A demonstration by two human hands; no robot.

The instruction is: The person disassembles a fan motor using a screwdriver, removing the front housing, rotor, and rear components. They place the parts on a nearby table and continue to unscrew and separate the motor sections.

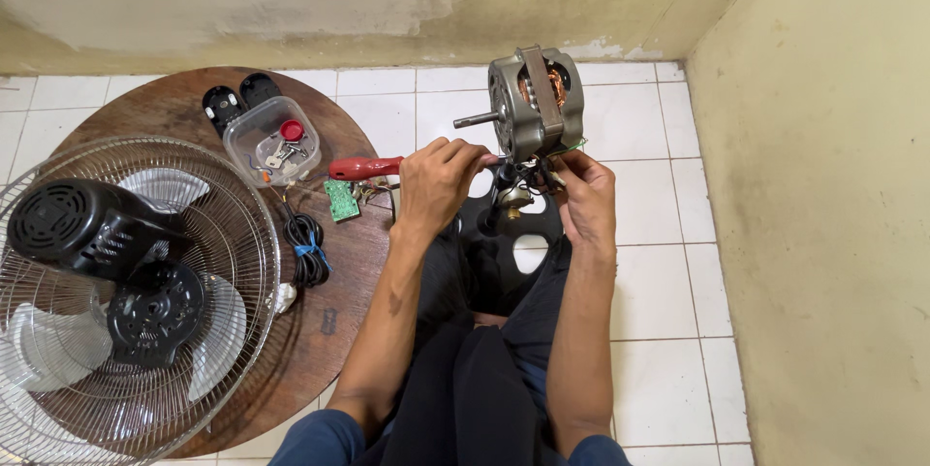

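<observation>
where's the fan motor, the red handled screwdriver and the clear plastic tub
fan motor (535, 103), head view, on its grey metal housing
red handled screwdriver (363, 168), head view, on the red handle left of the left hand
clear plastic tub (271, 139), head view, on its near rim

Fan motor (536, 103): grey metal housing, copper windings visible through the open top, bare steel shaft pointing toward the left. It was held up off the floor, above a black plastic base piece (511, 233) resting at the person's lap. Thin wires, one green, hung from the motor's underside. Screwdriver (365, 168): red handle, lying roughly level, shaft running rightward with the tip at the motor's lower left edge. Left hand (438, 180) wrapped the screwdriver near the shaft end of the handle. Right hand (584, 197) gripped the motor from below at its right side.
</observation>
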